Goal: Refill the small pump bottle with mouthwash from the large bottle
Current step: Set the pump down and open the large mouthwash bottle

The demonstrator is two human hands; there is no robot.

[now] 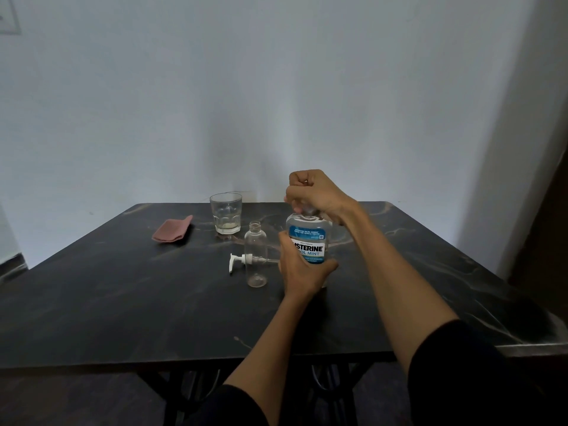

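My left hand (302, 272) wraps the big bottle (309, 241) upright on the table (123, 302); my right hand (316, 195) grips its cap. I should twist firmly and hold the base steady, clear of the open small bottle (255, 256) just beside.

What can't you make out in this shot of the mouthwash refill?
Head view only:
- Large bottle cap: covered by the right hand, so on or off is unclear.
- Bottle base and fill level: hidden by the left hand.
- Pump head tube: partly behind the small bottle.
- Label small print: too small.
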